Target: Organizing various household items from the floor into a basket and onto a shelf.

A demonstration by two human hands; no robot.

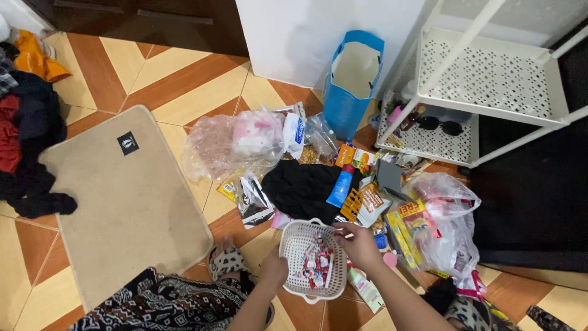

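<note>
Tiled floor (184,79) in orange, brown and cream diagonals is carrying everything; a beige mat (116,202) is lying at left beside a heap of dark and red clothes (24,141). A person is sitting low at the bottom edge, patterned fabric over the legs. Left hand (274,268) is gripping the near-left rim of a small white perforated basket (294,245), fingers curled over the edge. Right hand (358,243) is hovering at the basket's right rim, fingertips pinched on something small and pale; I cannot tell what. Small red-and-white sachets (315,266) are lying in a pile inside the basket. Just beyond the basket, a black cloth (300,187) is lying with a blue tube (340,187) on its right edge. Clear plastic bags (229,144) are sitting further back at left, and another bag with yellow boxes (441,227) at right. A blue paper bag (352,79) is standing upright against the white wall, next to a white perforated shelf rack (490,76) with sunglasses (440,125) on its lower tier.
</note>
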